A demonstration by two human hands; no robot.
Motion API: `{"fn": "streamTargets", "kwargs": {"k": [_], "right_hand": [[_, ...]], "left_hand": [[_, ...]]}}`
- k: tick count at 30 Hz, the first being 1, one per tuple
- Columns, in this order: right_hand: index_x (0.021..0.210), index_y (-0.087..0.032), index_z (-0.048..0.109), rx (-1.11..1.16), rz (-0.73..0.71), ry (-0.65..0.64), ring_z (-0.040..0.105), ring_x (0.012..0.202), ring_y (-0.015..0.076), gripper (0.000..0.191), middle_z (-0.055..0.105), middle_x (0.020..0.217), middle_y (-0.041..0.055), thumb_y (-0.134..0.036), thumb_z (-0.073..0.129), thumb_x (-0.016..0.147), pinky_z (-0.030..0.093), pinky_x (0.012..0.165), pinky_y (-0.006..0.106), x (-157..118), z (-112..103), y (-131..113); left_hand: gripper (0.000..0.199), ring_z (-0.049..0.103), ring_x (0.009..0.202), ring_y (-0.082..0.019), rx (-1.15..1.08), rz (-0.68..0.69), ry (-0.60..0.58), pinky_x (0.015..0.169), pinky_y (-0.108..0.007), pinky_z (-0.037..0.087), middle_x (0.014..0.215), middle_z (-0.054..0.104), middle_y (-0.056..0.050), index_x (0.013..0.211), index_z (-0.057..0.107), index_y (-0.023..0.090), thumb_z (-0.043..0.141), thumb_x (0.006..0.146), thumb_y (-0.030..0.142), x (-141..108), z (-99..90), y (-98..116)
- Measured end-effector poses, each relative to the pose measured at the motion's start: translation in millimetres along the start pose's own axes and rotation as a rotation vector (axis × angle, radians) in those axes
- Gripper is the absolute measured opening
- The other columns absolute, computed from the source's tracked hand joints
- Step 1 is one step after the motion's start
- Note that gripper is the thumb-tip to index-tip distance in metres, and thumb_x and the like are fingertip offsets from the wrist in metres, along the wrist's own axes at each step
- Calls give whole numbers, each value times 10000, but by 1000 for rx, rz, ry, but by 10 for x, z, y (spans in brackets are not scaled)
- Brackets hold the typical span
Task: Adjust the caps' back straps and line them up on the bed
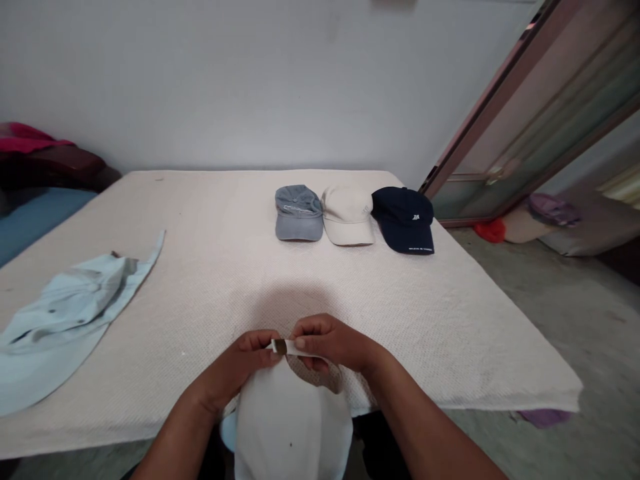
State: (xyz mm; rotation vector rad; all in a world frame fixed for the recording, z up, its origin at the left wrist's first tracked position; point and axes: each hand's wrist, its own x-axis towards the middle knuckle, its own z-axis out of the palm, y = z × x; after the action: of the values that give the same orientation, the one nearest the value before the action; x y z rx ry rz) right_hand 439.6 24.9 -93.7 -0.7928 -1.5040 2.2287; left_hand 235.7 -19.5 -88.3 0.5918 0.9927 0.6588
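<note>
A white cap (pixel 293 427) is held at the table's near edge, its back opening facing away from me. My left hand (pixel 240 363) pinches the end of its back strap beside a brass-coloured buckle (pixel 280 347). On the other side of the buckle, my right hand (pixel 330 340) grips the strap between thumb and fingers. The strap spans the opening between both hands. The cap's brim is mostly hidden below; a light-blue edge shows at the lower left.
Grey (pixel 299 213), beige (pixel 347 215) and navy (pixel 404 219) caps sit in a row on the cloth-covered table (pixel 210 213). A pale blue cap (pixel 75 307) lies at the left. A wall stands behind; a door frame is at the right.
</note>
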Motion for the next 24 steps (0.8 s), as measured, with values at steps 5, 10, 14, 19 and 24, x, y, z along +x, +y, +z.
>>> {"fn": "streamTargets", "kwargs": {"k": [5, 10, 14, 19, 24], "right_hand": [[979, -142, 593, 20, -14, -38, 460, 449, 56, 191, 550, 599, -32, -231, 574, 812, 357, 454, 188, -54, -85, -8], [1070, -168, 564, 83, -90, -71, 356, 410, 32, 264, 549, 606, -46, -184, 568, 807, 281, 414, 175, -9, -30, 18], [1062, -173, 559, 121, -113, -60, 360, 417, 34, 260, 551, 616, -44, -178, 572, 803, 279, 415, 178, 25, 52, 18], [1039, -162, 566, 70, -87, 28, 439, 454, 49, 220, 565, 625, -30, -203, 561, 823, 345, 456, 186, -12, 16, 0], [820, -128, 576, 57, 9, -8, 464, 458, 64, 147, 544, 582, -19, -274, 588, 813, 348, 439, 189, -28, -40, 32]], "left_hand": [[116, 542, 513, -86, -52, -2, -28, 516, -190, 384, 620, 631, 9, 714, 648, 153, 744, 668, 202, -17, -10, 14], [96, 591, 579, -109, -17, 1, -77, 584, -211, 424, 682, 679, -21, 752, 683, 154, 735, 683, 196, 12, -6, -17], [121, 632, 661, -151, 0, -9, -133, 663, -256, 454, 760, 714, -63, 805, 703, 146, 714, 707, 216, 25, 24, -27], [138, 618, 625, -137, -75, 39, -32, 628, -234, 445, 711, 708, -39, 791, 701, 151, 733, 657, 156, 18, 20, -23], [85, 574, 537, -109, -138, 49, -79, 547, -206, 415, 619, 664, -13, 675, 655, 142, 734, 653, 167, 20, 8, -12]]}}
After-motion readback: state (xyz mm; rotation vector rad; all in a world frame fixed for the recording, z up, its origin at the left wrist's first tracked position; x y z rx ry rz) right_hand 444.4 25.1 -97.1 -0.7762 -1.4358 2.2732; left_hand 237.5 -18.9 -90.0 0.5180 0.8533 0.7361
